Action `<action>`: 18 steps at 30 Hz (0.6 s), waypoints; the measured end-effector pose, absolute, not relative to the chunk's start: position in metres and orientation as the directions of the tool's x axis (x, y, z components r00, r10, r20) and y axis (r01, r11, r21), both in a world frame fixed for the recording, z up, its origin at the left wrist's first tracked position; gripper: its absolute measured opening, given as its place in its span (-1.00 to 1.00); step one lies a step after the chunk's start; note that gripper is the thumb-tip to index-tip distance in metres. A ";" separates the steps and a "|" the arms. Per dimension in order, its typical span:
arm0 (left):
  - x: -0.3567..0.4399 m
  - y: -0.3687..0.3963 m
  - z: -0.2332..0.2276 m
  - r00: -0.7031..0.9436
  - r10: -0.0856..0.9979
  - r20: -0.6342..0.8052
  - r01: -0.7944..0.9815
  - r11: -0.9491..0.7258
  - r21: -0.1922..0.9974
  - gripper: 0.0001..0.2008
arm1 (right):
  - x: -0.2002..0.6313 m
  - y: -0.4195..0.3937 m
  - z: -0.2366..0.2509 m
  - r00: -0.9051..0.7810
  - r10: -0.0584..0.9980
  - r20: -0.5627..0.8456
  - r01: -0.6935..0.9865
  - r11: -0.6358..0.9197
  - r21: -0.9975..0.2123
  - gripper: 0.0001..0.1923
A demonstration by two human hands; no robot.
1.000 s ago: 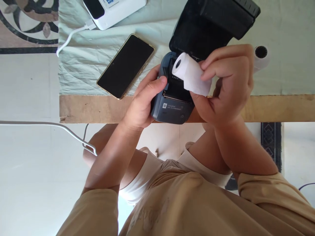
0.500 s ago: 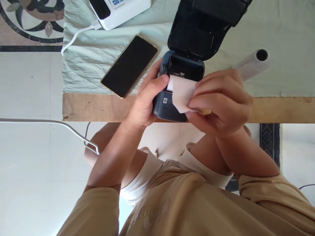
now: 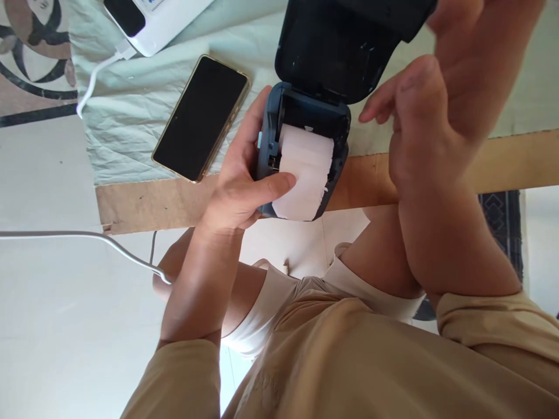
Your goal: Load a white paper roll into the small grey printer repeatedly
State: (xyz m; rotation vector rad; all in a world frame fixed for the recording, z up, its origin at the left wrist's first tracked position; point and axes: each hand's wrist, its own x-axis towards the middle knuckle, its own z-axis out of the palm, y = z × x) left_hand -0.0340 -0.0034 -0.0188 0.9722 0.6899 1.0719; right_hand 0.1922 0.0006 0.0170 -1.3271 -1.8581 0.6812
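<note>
My left hand (image 3: 236, 186) holds a small dark-blue label printer (image 3: 268, 131) near the table's front edge, fingers round its left side. The printer's black lid (image 3: 325, 55) is swung up and back. In its compartment sits a white paper roll (image 3: 303, 171), its loose end draped over the front, with my left thumb resting on it. Just right of the printer, my right hand (image 3: 423, 122) is raised and somewhat blurred. Its thumb sticks up, a few fingertips show beside the lid, and nothing is visible in them. Whether another part touches the lid's edge I cannot tell.
A black-screened phone (image 3: 201, 119) lies left of the printer on the pale green cloth (image 3: 117, 134). Behind it is a white power bank (image 3: 163, 29) with a white cable (image 3: 98, 70). The table's wooden edge (image 3: 148, 201) runs in front, and another cable (image 3: 87, 234) hangs at left.
My right hand has let go of the paper and moved up beside the lid. The paper now lies down over the printer's front, under my left thumb. The view has shifted and tilted.
</note>
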 end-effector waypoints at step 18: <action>-0.031 -0.003 -0.021 0.328 0.944 -0.048 -0.445 0.199 0.873 -0.31 | 0.187 -0.001 -0.001 -0.328 0.780 0.533 0.408 0.626 -0.665 -0.65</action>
